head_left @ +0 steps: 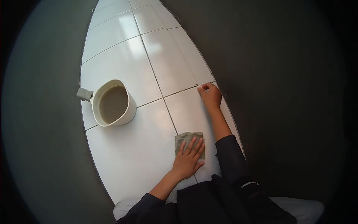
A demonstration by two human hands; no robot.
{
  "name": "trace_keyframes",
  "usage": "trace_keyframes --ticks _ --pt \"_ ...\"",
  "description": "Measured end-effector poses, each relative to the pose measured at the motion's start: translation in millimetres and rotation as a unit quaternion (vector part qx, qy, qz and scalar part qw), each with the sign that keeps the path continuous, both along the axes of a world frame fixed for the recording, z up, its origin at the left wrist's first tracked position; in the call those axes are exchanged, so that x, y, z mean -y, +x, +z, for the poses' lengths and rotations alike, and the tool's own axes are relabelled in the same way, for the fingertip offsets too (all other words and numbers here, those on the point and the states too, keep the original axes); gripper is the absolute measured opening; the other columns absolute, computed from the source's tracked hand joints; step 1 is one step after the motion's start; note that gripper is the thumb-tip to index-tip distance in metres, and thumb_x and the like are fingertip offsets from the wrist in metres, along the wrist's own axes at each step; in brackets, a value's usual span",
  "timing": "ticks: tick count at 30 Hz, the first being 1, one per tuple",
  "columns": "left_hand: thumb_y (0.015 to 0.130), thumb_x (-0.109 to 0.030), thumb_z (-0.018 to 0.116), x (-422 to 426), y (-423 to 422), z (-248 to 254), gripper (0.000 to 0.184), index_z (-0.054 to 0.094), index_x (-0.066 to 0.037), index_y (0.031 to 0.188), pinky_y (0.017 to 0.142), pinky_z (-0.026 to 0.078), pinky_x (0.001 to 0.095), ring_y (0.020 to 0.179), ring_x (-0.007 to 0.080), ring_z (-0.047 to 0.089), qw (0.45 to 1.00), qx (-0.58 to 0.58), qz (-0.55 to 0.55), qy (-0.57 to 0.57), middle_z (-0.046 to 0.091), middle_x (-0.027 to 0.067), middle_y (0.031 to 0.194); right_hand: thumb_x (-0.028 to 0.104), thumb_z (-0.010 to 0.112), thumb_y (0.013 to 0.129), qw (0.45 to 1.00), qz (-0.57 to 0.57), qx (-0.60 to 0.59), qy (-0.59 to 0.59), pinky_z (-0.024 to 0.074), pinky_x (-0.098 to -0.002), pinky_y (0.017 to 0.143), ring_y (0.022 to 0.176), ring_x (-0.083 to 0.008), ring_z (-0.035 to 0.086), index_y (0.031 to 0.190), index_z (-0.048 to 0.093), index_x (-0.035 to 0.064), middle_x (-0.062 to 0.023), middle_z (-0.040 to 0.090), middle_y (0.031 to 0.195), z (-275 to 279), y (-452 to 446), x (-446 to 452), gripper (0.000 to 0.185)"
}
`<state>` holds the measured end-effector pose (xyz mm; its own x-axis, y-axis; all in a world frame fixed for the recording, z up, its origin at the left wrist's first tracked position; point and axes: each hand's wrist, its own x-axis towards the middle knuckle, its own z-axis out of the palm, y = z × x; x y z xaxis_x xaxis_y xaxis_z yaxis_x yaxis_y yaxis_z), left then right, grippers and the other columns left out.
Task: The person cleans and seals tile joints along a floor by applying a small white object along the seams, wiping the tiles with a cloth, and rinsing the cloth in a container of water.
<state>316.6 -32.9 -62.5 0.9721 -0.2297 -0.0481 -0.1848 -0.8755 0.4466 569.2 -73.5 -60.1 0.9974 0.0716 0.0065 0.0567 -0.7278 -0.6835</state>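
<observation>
My left hand (pixel 188 158) lies flat with its fingers spread on a grey-green cloth (pixel 182 139), which rests over a joint of the white tiles (pixel 126 160). Farther forward and to the right, my right hand (pixel 209 94) touches the tile surface near a crossing joint, its fingers bent and pinched together. Whether anything small is between those fingertips is hidden. To the left stands a white mug-like container (pixel 129 112) holding murky brown-grey liquid (pixel 113 104).
A small grey piece (pixel 84 94) sits on the container's handle at the left tile edge. Dark grey surface (pixel 44 112) borders the tiled strip on both sides. My legs in light trousers (pixel 298 209) show at the bottom.
</observation>
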Motion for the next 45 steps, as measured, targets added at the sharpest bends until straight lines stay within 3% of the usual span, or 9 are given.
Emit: trace_keyframes --ticks 8,18,25,26,27,29,36,44,45 --pt "0.090 -0.046 0.046 -0.1 1.0 1.6 0.066 0.029 -0.010 0.143 0.111 0.010 0.0502 0.142 0.0252 0.009 1.000 -0.002 -0.006 -0.014 0.019 0.0073 0.152 0.020 0.071 0.073 0.999 -0.022 0.023 0.010 0.0471 -0.0364 0.069 0.076 -0.0252 0.061 0.081 0.066 0.0044 -0.0070 0.065 0.081 -4.8 -77.5 67.0 0.018" --pt "0.089 -0.044 0.048 -0.1 0.0 3.1 0.066 0.030 -0.010 0.142 0.111 0.010 0.0504 0.141 0.0255 0.011 1.000 -0.005 -0.005 -0.013 0.019 0.0075 0.152 0.023 0.071 0.074 1.000 -0.003 -0.019 0.010 0.0468 -0.0372 0.071 0.080 -0.0252 0.060 0.078 0.065 0.0068 -0.0053 0.064 0.082 2.5 -12.8 13.9 0.017" --pt "0.089 -0.043 0.049 -0.4 1.4 3.4 0.066 0.029 -0.010 0.142 0.111 0.010 0.0505 0.141 0.0254 0.011 1.000 -0.002 -0.003 -0.010 0.019 0.0076 0.152 0.018 0.072 0.072 1.000 -0.028 -0.006 -0.007 0.0462 -0.0375 0.073 0.081 -0.0259 0.059 0.081 0.067 0.0062 -0.0056 0.064 0.081 3.4 -102.1 87.5 0.016" --pt "0.089 -0.043 0.049 0.0 1.2 3.2 0.066 0.029 -0.010 0.142 0.111 0.010 0.0505 0.141 0.0254 0.011 1.000 -0.002 -0.003 -0.011 0.019 0.0076 0.152 0.017 0.071 0.072 0.998 -0.024 0.053 -0.012 0.0438 -0.0293 0.059 0.060 -0.0161 0.053 0.082 0.068 0.0039 -0.0044 0.064 0.077 -4.5 -106.3 92.4 0.017" --pt "0.089 -0.043 0.049 0.3 0.9 3.0 0.066 0.029 -0.010 0.142 0.111 0.010 0.0505 0.141 0.0255 0.011 1.000 -0.001 -0.003 -0.011 0.019 0.0076 0.152 0.017 0.071 0.072 0.998 -0.024 0.053 -0.012 0.0438 -0.0293 0.059 0.060 -0.0161 0.053 0.082 0.068 0.0039 -0.0044 0.064 0.077 -2.6 -104.2 90.0 0.017" --pt "0.088 -0.043 0.050 -0.2 0.8 2.9 0.066 0.029 -0.010 0.142 0.111 0.010 0.0505 0.141 0.0255 0.011 1.000 0.001 -0.002 -0.010 0.019 0.0076 0.152 0.017 0.072 0.073 1.000 -0.027 -0.001 -0.004 0.0461 -0.0367 0.073 0.081 -0.0258 0.059 0.081 0.066 0.0055 -0.0058 0.064 0.082 2.8 -89.8 75.7 0.015" --pt "0.090 -0.043 0.048 1.2 -0.1 2.3 0.065 0.030 -0.011 0.142 0.111 0.010 0.0497 0.141 0.0250 0.011 1.000 0.009 0.000 0.000 0.019 0.0069 0.152 0.018 0.071 0.074 1.000 0.009 0.023 0.010 0.0468 -0.0374 0.075 0.083 -0.0263 0.059 0.081 0.065 0.0057 -0.0058 0.064 0.084 -1.8 -33.6 30.6 0.015" --pt "0.091 -0.044 0.044 3.8 -3.4 -3.1 0.065 0.027 -0.010 0.144 0.111 0.010 0.0499 0.142 0.0250 0.008 0.999 0.040 0.001 0.025 0.016 0.0064 0.153 0.015 0.070 0.073 0.999 -0.026 0.020 -0.001 0.0465 -0.0375 0.074 0.083 -0.0275 0.060 0.081 0.065 0.0051 -0.0066 0.063 0.082 3.6 -109.9 91.9 0.014" --pt "0.091 -0.045 0.044 5.6 -5.5 -0.8 0.068 0.024 -0.008 0.144 0.111 0.009 0.0506 0.142 0.0259 0.007 0.998 0.033 0.048 0.033 0.015 0.0080 0.153 0.015 0.070 0.073 0.999 -0.025 0.025 0.005 0.0465 -0.0375 0.074 0.083 -0.0275 0.060 0.081 0.065 0.0051 -0.0066 0.063 0.082 6.7 -114.0 96.2 0.014"
